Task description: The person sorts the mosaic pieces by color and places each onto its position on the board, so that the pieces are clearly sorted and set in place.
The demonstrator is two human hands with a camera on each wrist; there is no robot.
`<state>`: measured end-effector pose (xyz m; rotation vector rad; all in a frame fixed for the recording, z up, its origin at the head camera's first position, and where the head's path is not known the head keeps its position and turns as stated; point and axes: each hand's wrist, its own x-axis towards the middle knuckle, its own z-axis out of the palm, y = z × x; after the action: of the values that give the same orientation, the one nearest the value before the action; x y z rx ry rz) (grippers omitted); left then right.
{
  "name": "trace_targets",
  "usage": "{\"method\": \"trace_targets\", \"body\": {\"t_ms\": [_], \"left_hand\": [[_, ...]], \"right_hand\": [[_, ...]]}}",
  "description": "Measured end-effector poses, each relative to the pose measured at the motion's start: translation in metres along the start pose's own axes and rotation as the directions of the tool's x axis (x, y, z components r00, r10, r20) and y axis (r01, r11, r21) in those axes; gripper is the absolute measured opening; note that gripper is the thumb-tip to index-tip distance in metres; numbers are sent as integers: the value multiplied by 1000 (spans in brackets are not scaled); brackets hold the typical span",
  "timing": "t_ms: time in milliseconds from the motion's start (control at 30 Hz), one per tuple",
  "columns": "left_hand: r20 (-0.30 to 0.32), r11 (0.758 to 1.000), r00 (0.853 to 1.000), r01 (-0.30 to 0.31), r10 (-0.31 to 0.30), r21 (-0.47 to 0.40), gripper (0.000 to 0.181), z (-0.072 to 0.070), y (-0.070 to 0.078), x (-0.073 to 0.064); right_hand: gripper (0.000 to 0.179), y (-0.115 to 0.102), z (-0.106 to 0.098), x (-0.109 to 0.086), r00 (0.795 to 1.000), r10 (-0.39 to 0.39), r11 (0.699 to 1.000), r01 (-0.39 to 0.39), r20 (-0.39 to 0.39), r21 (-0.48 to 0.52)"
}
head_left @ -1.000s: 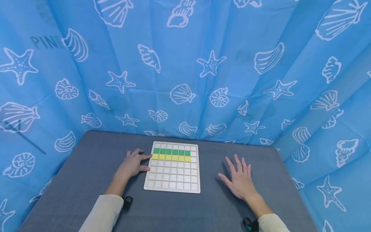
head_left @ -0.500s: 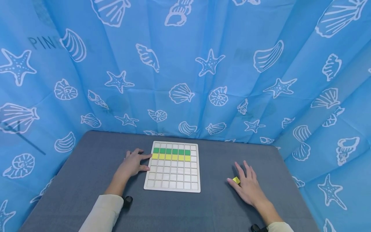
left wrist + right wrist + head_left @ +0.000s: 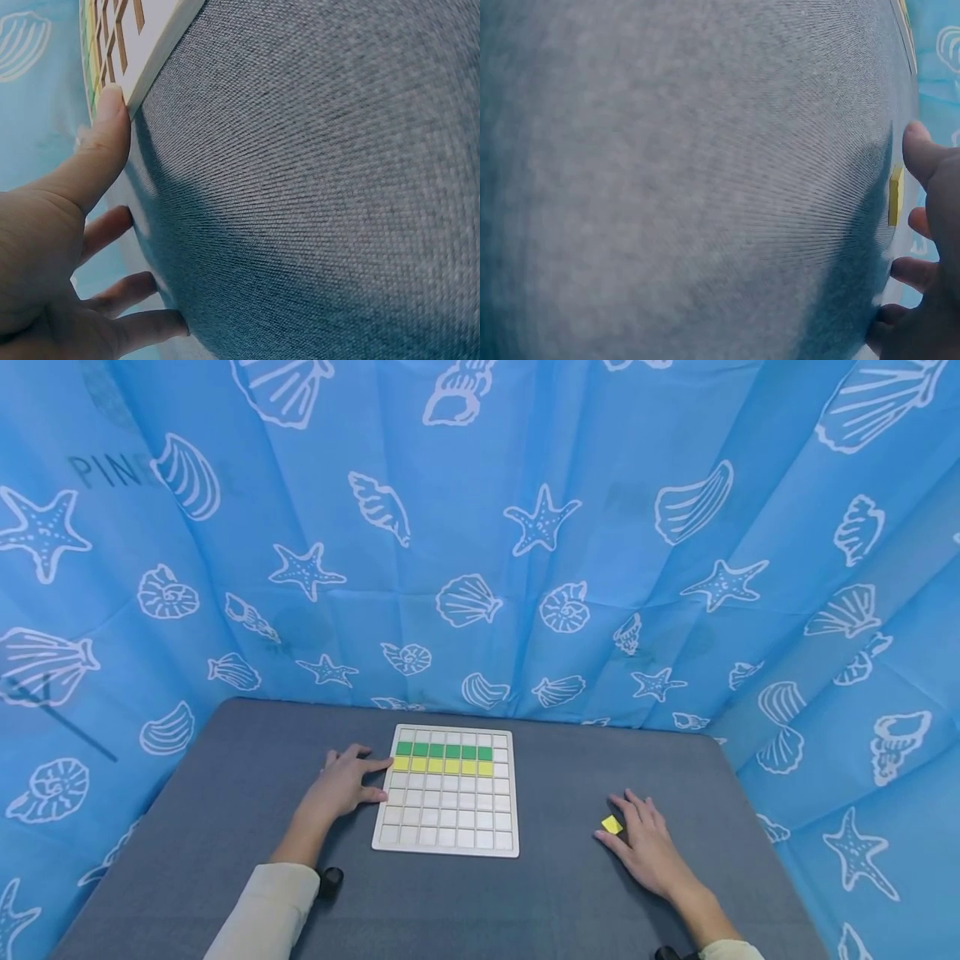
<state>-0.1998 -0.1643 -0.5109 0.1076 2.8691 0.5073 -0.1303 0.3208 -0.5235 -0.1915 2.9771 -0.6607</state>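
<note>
A white square grid board [image 3: 447, 819] lies flat on the grey table. One row of green squares [image 3: 453, 752] and, just below it, one row of yellow squares [image 3: 452, 767] fill part of its grid. My left hand [image 3: 341, 785] touches the board's left edge with thumb and forefinger; the left wrist view shows the thumb [image 3: 111, 135] against the rim. To the right of the board, a small yellow tile [image 3: 611, 824] rests on the table. Around it my right hand [image 3: 651, 852] is spread, thumb on the near side and fingertips beyond, without a grip on the tile.
Grey cloth covers the table [image 3: 225, 852]. A blue curtain [image 3: 480, 527] with white shell and starfish prints hangs along the back and both sides. A black wrist device [image 3: 330, 882] sits at the left sleeve.
The right hand has drawn back to the right and nearer, and a yellow tile, out of sight at first, now shows on the table by its thumb. The left hand stays at the board.
</note>
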Motion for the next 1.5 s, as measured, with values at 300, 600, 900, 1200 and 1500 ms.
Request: {"method": "trace_targets", "body": {"t_ms": [300,600,900,1200,1500], "left_hand": [[1,1000,1000,-4,4,-12,67,-3,0,0],[-5,1000,1000,1,-2,-19,67,-3,2,-2],[-7,1000,1000,2,-2,-16,68,-4,3,-2],[-2,1000,1000,8,-8,-18,67,-3,3,-5],[9,1000,1000,10,-10,-20,67,-4,4,-3]], "right_hand": [[28,-1,3,2,997,-37,998,33,-66,-55],[23,-3,4,0,975,-105,994,108,-198,2],[21,-6,2,9,984,-53,998,47,-169,-34],[12,-12,6,14,958,-129,991,130,-255,-14],[11,-26,6,24,953,-143,987,157,-265,31]]}}
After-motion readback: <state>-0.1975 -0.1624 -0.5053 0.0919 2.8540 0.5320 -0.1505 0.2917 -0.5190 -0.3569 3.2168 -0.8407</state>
